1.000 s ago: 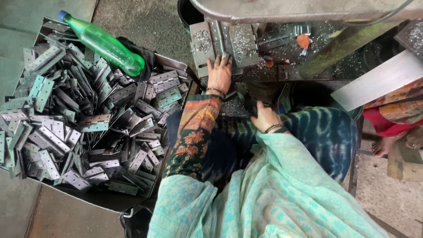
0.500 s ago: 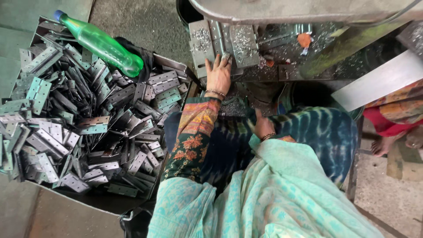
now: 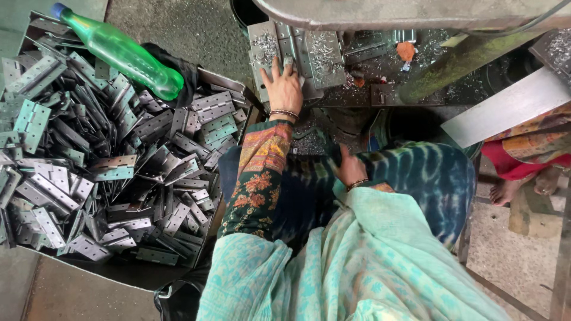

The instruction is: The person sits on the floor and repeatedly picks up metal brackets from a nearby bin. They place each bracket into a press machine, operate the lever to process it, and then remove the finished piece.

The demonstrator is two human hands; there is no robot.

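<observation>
While my right hand [image 3: 348, 169] rests in my lap at the middle of the frame, I cannot tell if its fingers grip anything. Higher up, my left hand [image 3: 284, 89] lies flat, fingers spread, on a hinge plate [image 3: 264, 50]. Many hinges [image 3: 107, 172] wait at left.

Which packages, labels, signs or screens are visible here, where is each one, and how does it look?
No labels, signs or screens are visible.
Green plastic bottle: lies on the hinge pile, top left; long, translucent, blue cap, no label showing.
Tray under the pile: shallow, dark metal.
</observation>
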